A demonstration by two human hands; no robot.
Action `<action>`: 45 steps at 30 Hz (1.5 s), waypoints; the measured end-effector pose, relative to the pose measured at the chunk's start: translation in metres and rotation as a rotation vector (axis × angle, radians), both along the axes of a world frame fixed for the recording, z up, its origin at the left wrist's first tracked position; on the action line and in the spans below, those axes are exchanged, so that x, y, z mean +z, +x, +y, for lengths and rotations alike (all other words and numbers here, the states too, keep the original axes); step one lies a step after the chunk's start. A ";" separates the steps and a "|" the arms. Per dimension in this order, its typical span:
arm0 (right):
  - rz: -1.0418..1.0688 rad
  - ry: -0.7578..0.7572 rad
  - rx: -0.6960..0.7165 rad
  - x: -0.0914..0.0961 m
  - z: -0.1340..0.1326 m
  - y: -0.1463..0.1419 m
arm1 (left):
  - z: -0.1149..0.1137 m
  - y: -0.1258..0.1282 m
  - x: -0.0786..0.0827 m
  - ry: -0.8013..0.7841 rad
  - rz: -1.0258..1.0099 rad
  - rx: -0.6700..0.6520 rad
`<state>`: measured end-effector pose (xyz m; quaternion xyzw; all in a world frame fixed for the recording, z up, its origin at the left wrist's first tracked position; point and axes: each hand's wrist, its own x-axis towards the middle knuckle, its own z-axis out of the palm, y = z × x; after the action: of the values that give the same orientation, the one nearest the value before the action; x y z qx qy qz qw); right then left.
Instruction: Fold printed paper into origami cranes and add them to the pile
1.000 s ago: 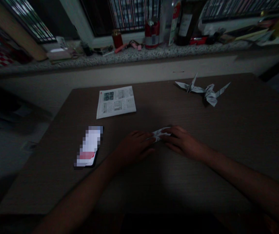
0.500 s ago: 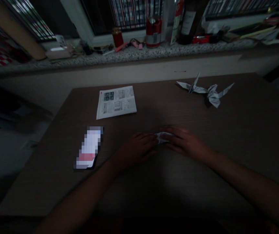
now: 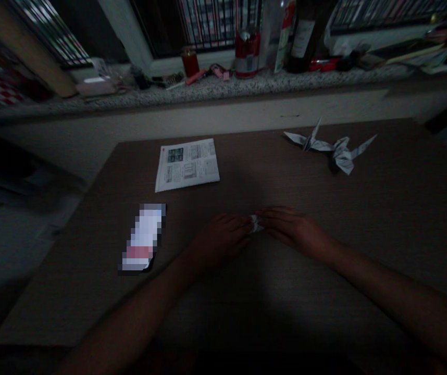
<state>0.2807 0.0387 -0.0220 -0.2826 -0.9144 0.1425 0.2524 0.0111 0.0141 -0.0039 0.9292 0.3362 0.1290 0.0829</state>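
Note:
A small piece of folded printed paper (image 3: 254, 224) lies on the table between my two hands, mostly covered by fingers. My left hand (image 3: 223, 234) is palm down with its fingers close together over the paper's left part. From the other side, my right hand (image 3: 286, 224) has its fingers pressed together on the right part. Both hands rest low at the table, fingertips nearly meeting. How the folds run underneath cannot be made out in the dim light.
A folded newspaper sheet (image 3: 188, 165) lies at the back left, and a phone (image 3: 142, 237) with a lit, blurred screen is nearer. Two paper cranes (image 3: 312, 141) (image 3: 344, 156) sit at the back right of the table (image 3: 325, 307). Bottles, a red can (image 3: 247, 54) and clutter line the windowsill (image 3: 208, 91).
My right hand has shifted slightly left, its fingers drawing together over the paper. Less of the paper shows now. The left hand stays nearly in place.

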 end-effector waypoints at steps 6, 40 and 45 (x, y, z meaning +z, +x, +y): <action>0.009 -0.008 -0.004 0.003 0.000 -0.002 | 0.002 0.003 -0.006 -0.027 -0.084 0.038; 0.027 -0.064 -0.039 -0.001 0.000 -0.005 | 0.008 0.007 -0.014 -0.003 -0.206 0.088; 0.067 -0.087 -0.027 0.000 0.000 -0.005 | 0.008 0.008 -0.014 -0.002 -0.248 0.091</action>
<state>0.2754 0.0382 -0.0220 -0.3007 -0.8944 0.1883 0.2723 0.0188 0.0217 -0.0182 0.8898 0.3653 0.2463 0.1189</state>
